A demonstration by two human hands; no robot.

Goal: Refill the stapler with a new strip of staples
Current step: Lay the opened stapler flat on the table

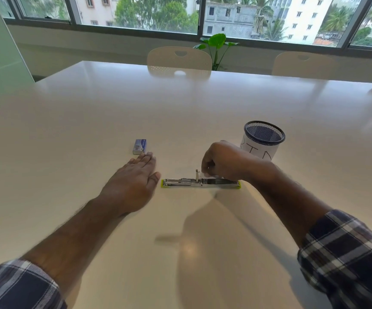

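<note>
Stapler (200, 183) lying flat near centre of desk (91, 121), hinged fully open: green-edged base and metal magazine stretched out end to end, small metal tab standing up at mid-length. Right hand (222, 161) curled over right half of stapler, fingertips (207, 173) pinched together just beside upright tab; contact w/ metal looks likely but can't tell for sure, and can't tell whether anything is held between fingertips. Left hand (136, 177) open, palm down, fingers straight and together, flat over desk just left of stapler; gripping nothing. Staple box (140, 146), small, blue, appears closed, on desk just beyond left fingertips, well apart from stapler. Mesh cup (261, 139) w/ paper label behind right hand, not involved. Step in hand, by judgement: magazine exposed and being held or adjusted by right hand; no strip visible in channel, though view too small to confirm. Refill itself not yet done. Next move calls for: left hand fwd to box, box opened, one strip drawn out w/o breaking it; strip laid legs-down into channel, aligned w/ rails; stapler kept flat and steady by right hand during loading; then top swung shut until latch catches.
</note>
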